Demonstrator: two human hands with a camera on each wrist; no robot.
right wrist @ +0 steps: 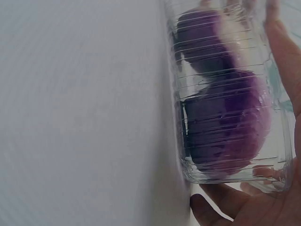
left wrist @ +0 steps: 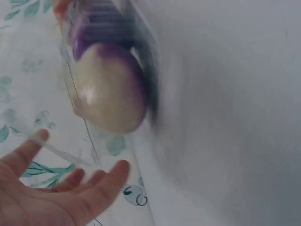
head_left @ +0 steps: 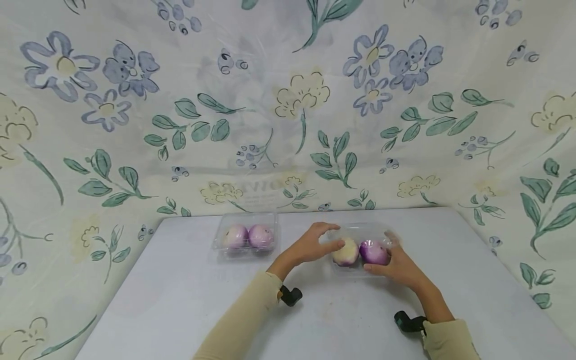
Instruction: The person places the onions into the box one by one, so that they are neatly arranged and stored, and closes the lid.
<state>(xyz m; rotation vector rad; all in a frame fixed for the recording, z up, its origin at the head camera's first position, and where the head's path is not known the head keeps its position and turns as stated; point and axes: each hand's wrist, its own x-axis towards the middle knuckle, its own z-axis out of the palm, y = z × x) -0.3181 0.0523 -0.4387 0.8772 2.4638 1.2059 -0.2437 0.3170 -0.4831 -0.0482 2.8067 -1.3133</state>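
Observation:
A clear plastic box (head_left: 360, 230) with two round purple-and-cream vegetables stands right of the table's middle. The left vegetable (head_left: 345, 252) turns a cream side to the head view; the right one (head_left: 374, 252) looks mostly purple. My right hand (head_left: 405, 267) grips the box's right end, thumb at the front and fingers spread toward the back. At the left end, my left hand (head_left: 315, 244) has its thumb and fingers apart, around the box's corner. In the left wrist view its fingertips (left wrist: 121, 168) are extended near a clear plastic edge; contact is hard to tell.
A second clear box (head_left: 246, 218) holding two similar purple-white vegetables stands farther left on the white table (head_left: 180, 300). Behind the table's back edge hangs a flowered sheet (head_left: 270, 125). A small black device (head_left: 291, 296) is strapped at my left wrist, another (head_left: 408, 322) at my right.

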